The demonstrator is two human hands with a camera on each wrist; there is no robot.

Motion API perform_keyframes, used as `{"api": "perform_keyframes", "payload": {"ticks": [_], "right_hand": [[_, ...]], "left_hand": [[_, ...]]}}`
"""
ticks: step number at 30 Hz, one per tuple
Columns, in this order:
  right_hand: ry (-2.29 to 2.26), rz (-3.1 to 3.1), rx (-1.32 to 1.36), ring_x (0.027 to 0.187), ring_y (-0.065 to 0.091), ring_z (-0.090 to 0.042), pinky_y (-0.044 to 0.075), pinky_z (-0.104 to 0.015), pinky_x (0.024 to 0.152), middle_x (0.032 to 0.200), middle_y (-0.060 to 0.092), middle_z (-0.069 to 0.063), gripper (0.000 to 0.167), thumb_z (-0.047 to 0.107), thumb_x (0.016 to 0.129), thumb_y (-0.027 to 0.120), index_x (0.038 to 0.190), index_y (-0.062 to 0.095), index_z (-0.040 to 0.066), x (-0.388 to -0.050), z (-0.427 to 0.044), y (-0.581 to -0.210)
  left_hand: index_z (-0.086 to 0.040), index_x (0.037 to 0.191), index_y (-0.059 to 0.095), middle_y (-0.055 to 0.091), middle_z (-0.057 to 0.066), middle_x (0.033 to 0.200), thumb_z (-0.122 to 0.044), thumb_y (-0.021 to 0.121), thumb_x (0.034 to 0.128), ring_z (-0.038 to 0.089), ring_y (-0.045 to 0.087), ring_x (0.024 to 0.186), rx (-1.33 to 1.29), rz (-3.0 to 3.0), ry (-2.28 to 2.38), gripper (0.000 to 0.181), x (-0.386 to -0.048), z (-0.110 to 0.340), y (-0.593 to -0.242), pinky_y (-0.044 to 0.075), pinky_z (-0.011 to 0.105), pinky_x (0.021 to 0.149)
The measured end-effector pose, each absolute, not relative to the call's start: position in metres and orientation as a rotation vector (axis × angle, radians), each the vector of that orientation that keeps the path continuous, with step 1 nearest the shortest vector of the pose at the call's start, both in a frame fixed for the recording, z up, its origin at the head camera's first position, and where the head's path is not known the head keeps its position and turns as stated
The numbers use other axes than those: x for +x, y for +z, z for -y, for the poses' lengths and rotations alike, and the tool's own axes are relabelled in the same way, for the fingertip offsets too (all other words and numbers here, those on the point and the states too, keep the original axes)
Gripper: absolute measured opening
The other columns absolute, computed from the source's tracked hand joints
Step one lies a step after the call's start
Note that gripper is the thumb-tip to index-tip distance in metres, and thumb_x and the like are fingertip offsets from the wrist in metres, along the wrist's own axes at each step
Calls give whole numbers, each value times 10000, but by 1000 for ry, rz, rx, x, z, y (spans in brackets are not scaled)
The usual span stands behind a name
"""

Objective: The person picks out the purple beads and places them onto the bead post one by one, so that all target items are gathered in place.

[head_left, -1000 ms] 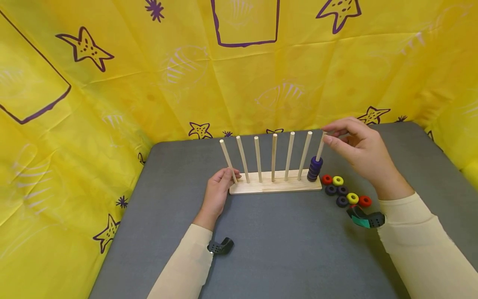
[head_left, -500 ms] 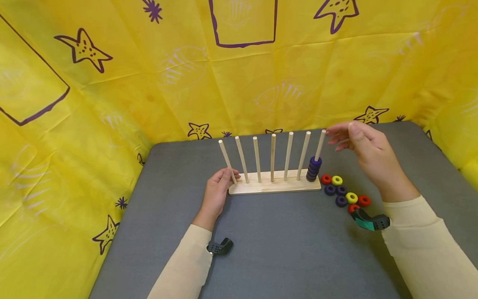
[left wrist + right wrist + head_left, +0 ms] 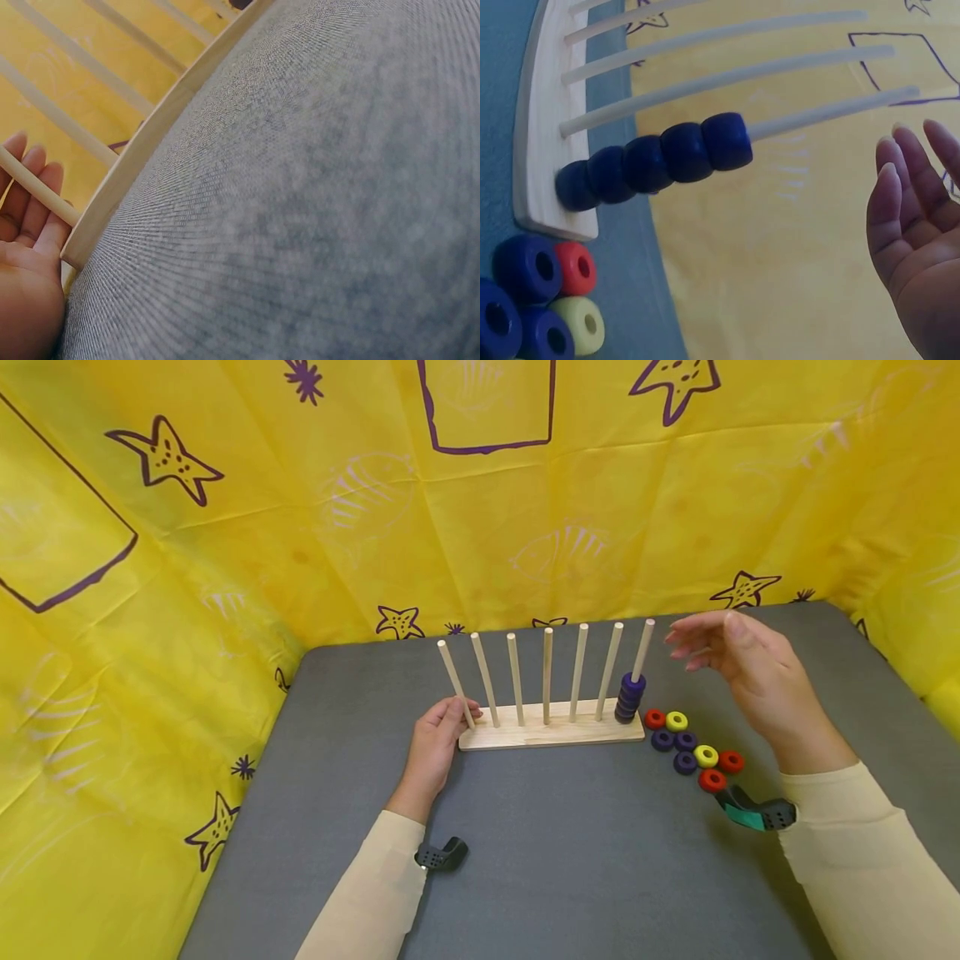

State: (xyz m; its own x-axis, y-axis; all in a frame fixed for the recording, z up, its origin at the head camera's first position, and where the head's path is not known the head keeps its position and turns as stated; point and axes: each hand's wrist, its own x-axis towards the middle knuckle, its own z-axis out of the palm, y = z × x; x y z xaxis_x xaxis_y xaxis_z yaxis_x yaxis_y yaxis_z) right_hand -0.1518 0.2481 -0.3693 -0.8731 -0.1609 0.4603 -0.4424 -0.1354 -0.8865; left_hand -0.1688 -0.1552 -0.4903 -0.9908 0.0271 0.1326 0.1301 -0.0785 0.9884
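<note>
A light wooden rack (image 3: 551, 735) with a row of upright pegs stands on the table. Several purple rings (image 3: 630, 697) are stacked on its rightmost peg, whose upper part is bare. My left hand (image 3: 437, 739) holds the rack at its left end, thumb and fingers around the leftmost peg; in the left wrist view the fingers (image 3: 34, 195) lie behind that peg and the thumb is out of sight. My right hand (image 3: 757, 672) is raised just right of the stacked peg, fingers loosely bent, holding nothing. In the right wrist view, the fingertips are apart from the peg (image 3: 832, 112).
Loose rings lie right of the rack: yellow ones (image 3: 706, 756), red ones (image 3: 712, 780) and purple ones (image 3: 685, 763). The grey tabletop (image 3: 555, 860) extends in front. A yellow patterned cloth (image 3: 480, 543) hangs behind and at the sides.
My right hand has let go of the rightmost peg's top and drawn away to the right, its fingers spreading. The left hand and the rack have stayed in place.
</note>
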Motion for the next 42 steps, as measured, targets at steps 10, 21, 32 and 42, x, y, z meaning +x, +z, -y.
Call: {"api": "perform_keyframes", "payload": {"ticks": [10,21,32,42], "right_hand": [[2111,1942,650,1050,666,-283,540,-275,882,1202,722,-229,444,172,1200,418,1273,627,-213,-146,-258,-384],[1987,2149,571,1057,676,-219,540,-216,900,1228,745,-106,340,86,1184,438,1326,633,-153,-139,-279,-406],[1891,2314,432,1026,703,-171,553,-189,860,1222,771,-25,270,28,1146,530,1356,695,-10,-136,-301,-440],[1924,2415,348,1054,680,-163,557,-208,854,1241,750,-14,273,107,1160,537,1387,673,41,-136,-309,-466]], "left_hand": [[141,1190,691,723,166,1150,-228,563,1169,330,683,1159,-192,2083,-2256,391,-170,156,-492,520,432,1082],[151,1182,689,727,164,1138,-220,560,1171,329,684,1150,-188,2076,-2261,393,-169,156,-491,521,428,1077],[131,1185,701,722,212,1145,-259,579,1164,334,680,1154,-192,2087,-2254,409,-170,156,-493,524,419,1071],[120,1189,703,711,221,1178,-271,575,1165,364,677,1171,-190,2096,-2242,412,-169,157,-494,525,427,1076]]}}
